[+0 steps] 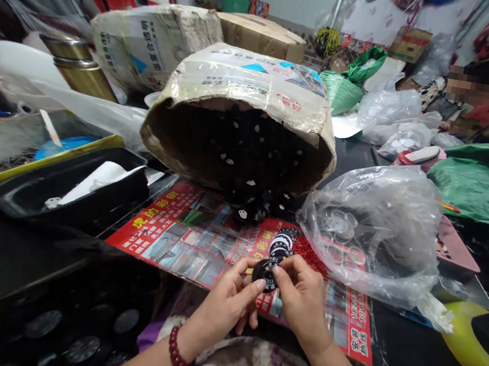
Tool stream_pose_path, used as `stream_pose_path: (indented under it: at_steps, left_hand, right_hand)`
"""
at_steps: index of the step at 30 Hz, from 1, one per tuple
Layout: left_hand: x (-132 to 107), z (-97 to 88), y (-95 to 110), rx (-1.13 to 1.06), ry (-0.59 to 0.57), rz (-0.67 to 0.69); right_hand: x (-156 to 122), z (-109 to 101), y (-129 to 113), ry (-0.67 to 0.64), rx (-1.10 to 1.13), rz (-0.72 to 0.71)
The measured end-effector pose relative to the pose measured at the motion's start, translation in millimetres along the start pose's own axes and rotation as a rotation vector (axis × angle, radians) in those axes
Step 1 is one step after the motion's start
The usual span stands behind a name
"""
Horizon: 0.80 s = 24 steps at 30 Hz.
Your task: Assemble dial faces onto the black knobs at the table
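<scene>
My left hand point(231, 292) grips a round black dial point(261, 270) with pale markings, its thumb on the face and its fingers behind. From the other side my right hand point(304, 297) pinches the dial at its upper right; whether a separate small piece is between those fingertips is too small to tell. Just beyond lies an overlapping row of black-and-white printed discs point(284, 237) on a red printed board point(197, 250). Farther back, an open carton point(250, 88) on its side spills small black parts point(247, 193) onto the board.
A clear plastic bag point(371, 228) with round clear pieces lies right, near a yellow tape ring point(473, 346). At left are a black tray point(71, 192) and a yellow-rimmed tray point(114, 141). Below left sits a box of black round parts point(83, 349). Two people are farther off.
</scene>
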<state>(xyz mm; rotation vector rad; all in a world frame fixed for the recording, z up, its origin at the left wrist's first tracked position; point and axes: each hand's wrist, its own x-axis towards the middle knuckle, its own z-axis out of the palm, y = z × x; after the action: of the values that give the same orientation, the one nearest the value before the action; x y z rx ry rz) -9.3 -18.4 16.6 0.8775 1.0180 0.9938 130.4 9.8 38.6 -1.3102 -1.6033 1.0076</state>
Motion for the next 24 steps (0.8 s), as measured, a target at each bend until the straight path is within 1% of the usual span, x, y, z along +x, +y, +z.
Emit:
stream_pose_path:
  at_steps: [2,4,5,8,10,12,15,16,17,19,22,24]
  left_hand:
    - [-1.0,1.6,0.0,0.013,0.027,0.015]
    - [-1.2,3.0,0.6,0.017,0.053,0.025]
    - [-1.0,3.7,1.0,0.014,0.061,0.030]
    - [-0.3,6.0,0.8,-0.004,0.071,0.047]
    - [-0.4,7.1,-0.9,-0.003,0.078,0.059]
    - [-1.0,7.3,-2.5,0.018,0.090,0.067]
    - [-1.6,5.6,-1.9,0.054,0.106,0.073]
    - [-1.6,4.8,-0.6,0.061,0.110,0.080]
    - [-1.4,4.0,0.9,0.068,0.110,0.089]
    - [-1.0,3.1,3.4,0.087,0.100,0.106]
    - [-1.1,3.3,3.5,0.134,0.075,0.121]
    - [-1.3,3.4,1.8,0.174,0.066,0.138]
  right_hand:
    - [-1.7,-1.4,-2.7,-0.015,-0.102,-0.071]
    - [-2.9,-0.2,-4.4,-0.004,-0.085,-0.062]
    - [-3.3,1.4,-4.5,0.006,-0.033,-0.026]
    - [-4.3,6.9,-2.9,0.031,0.195,0.139]
    - [-4.8,8.1,-1.5,0.026,0.244,0.177]
    - [-4.9,6.0,-1.0,-0.004,0.119,0.105]
    - [-3.3,-0.4,-2.3,-0.042,-0.186,-0.091]
    - [-2.4,-2.1,-2.9,-0.035,-0.241,-0.138]
    - [-1.4,-3.2,-3.6,-0.033,-0.248,-0.163]
    - [-0.1,-2.9,-4.4,-0.055,-0.133,-0.153]
    - [-1.3,2.8,-4.3,-0.095,0.142,-0.062]
    - [-3.8,6.8,-3.8,-0.069,0.284,-0.006]
